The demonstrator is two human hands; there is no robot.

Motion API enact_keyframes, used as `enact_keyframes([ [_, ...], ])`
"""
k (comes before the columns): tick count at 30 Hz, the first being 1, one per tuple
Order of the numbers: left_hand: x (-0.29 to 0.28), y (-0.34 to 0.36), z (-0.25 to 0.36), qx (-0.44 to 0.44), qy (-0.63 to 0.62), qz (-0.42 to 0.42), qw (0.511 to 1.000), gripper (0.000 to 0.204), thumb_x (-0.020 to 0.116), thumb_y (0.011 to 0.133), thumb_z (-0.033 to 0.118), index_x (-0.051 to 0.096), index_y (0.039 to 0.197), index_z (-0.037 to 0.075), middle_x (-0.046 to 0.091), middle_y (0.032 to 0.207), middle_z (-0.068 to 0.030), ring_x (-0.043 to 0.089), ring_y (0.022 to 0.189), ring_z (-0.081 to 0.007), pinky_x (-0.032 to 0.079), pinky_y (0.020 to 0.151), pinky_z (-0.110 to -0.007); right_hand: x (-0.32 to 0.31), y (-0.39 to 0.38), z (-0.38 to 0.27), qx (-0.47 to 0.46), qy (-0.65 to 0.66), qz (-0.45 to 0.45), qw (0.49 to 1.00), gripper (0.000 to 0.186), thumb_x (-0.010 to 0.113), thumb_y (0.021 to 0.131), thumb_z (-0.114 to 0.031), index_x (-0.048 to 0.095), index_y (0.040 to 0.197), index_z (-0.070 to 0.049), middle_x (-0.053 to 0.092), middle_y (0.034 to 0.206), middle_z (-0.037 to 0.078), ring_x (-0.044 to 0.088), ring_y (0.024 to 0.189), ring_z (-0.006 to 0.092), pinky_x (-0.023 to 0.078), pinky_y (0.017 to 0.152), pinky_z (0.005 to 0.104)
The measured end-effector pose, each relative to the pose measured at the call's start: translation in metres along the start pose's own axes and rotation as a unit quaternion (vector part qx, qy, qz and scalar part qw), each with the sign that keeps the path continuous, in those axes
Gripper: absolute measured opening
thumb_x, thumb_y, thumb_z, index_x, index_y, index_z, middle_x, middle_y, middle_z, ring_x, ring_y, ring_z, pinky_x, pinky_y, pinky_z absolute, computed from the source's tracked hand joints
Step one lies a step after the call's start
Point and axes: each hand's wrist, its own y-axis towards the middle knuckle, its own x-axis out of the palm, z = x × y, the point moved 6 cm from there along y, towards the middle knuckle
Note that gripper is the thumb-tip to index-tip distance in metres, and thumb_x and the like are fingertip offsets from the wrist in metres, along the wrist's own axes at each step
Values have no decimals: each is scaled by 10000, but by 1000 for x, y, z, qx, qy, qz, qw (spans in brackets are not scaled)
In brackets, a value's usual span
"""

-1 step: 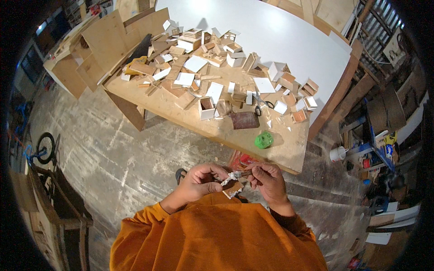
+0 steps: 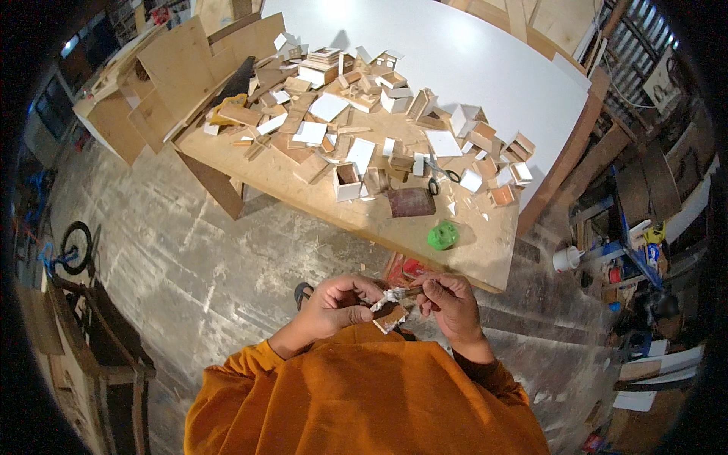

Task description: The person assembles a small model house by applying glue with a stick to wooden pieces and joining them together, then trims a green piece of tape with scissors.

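Observation:
In front of my torso, my left hand [image 2: 343,305] grips a small wooden piece [image 2: 390,315] between thumb and fingers. Its upper and lower edges carry rough white material. My right hand [image 2: 450,305] pinches a thin brown stick [image 2: 413,290], whose left end meets the white stuff at the top of the piece. Whether that white is glue, filler or torn facing cannot be made out. Beyond my hands, a bright green tub [image 2: 443,235] stands near the edge of the wooden worktable [image 2: 334,208]. Behind it lie a dark reddish-brown rectangular block [image 2: 411,202] and scissors [image 2: 434,184].
Small white and wooden boxes [image 2: 346,182] and offcuts are piled across the table. A white panel [image 2: 485,68] spans its far side. Plywood sheets [image 2: 174,64] lean at the left. Below the table edge sits something red [image 2: 406,267]. A white bucket [image 2: 566,258] stands at the right.

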Motion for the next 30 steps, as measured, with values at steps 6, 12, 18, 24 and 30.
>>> enact_keyframes([
  [6,-1,-1,0,7,9,0,1000,251,661,850,-49,614,1094,-20,644,1110,-88,598,1021,-154,475,897,-291,-7,3,-1,-22,-69,11,997,268,632,933,-241,688,962,20,615,726,46,551,604,103,454,548,236],
  [12,1,2,4,23,7,-2,1000,216,651,853,-56,619,1064,-23,639,1117,-120,604,1017,-180,476,898,-303,-18,3,-2,-40,-103,41,993,248,642,925,-220,689,953,22,610,715,46,542,593,98,452,551,238],
  [18,2,3,3,14,8,16,1000,248,731,810,18,641,1032,-45,626,1188,-179,599,1081,-242,461,937,-342,-21,1,-20,-94,-196,47,975,206,652,907,-172,701,905,27,597,691,32,512,559,84,407,524,227],
  [24,-3,1,-1,44,188,27,981,227,722,805,-13,661,1022,10,667,1069,-117,641,944,-189,509,788,-299,-19,-3,-47,-209,-324,35,922,156,655,895,-135,706,892,13,557,691,17,474,547,75,355,503,222],
  [30,5,4,13,84,272,2,958,244,741,793,41,656,1019,8,645,1156,-187,621,1085,-286,479,908,-357,-10,-9,-65,-235,-383,39,892,101,684,834,-103,702,874,-13,602,665,79,541,560,159,416,529,270],
])
